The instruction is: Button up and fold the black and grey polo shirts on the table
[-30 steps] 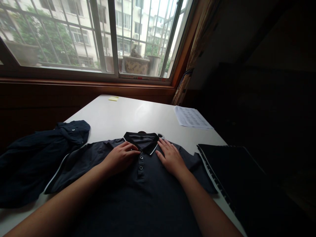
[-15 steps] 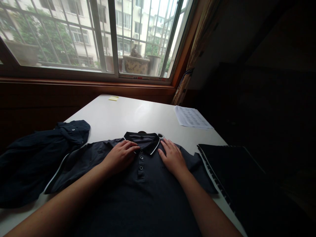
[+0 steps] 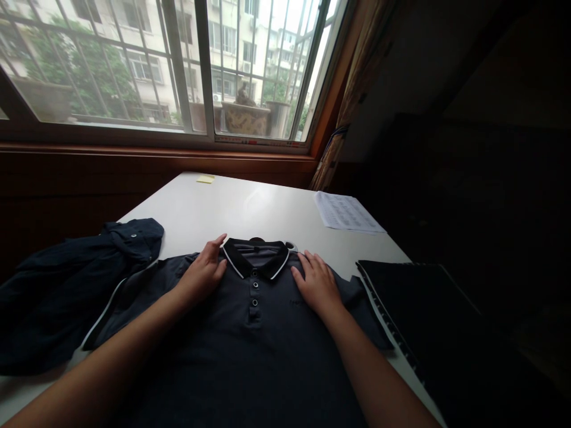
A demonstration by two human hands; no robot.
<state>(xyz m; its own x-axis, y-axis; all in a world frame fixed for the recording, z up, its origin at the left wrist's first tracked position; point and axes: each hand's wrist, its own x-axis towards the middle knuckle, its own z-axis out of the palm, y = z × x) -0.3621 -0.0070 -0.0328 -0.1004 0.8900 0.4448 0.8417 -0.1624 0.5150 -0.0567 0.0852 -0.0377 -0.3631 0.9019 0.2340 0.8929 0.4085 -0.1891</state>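
A dark grey polo shirt [image 3: 285, 339] is spread front side up on the white table, its black collar [image 3: 236, 259] edged in white and its placket buttons running down the middle. My left hand [image 3: 204, 272] rests at the shoulder left of the collar, with thumb and forefinger apart and nothing held. On the other shoulder my right hand [image 3: 317, 282] lies flat, fingers stretched out, just right of the collar. A pale ring-shaped thing [image 3: 291, 245] pokes out behind the collar near my right fingertips; the rest of it is hidden.
A dark blue garment [image 3: 80, 285] with a button is heaped at the left, touching the shirt's sleeve. To the right lies a flat black item [image 3: 423, 309] with a row of light marks along its edge. Printed sheets [image 3: 345, 211] and a yellow note [image 3: 206, 179] lie farther back, below the window.
My left hand has moved left, off the collar, and its fingers have spread; the left collar point now shows. My right hand has shifted slightly right and down.
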